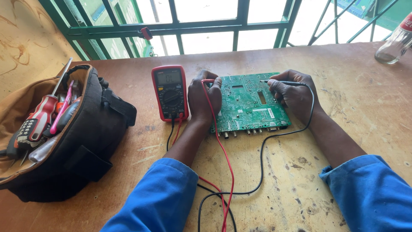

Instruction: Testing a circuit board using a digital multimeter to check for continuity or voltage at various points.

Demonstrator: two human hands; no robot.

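We worked at a worn, stained wooden bench (343,129). A green circuit board (249,103) lay flat near its middle, and a red digital multimeter (170,92) lay just to the left of it. A red test lead (227,172) and a black test lead (262,172) trailed across the wood. An open tool bag (81,137) stuffed with screwdrivers sat at the left end, and a clear glass bottle (392,45) stood at the far right corner.
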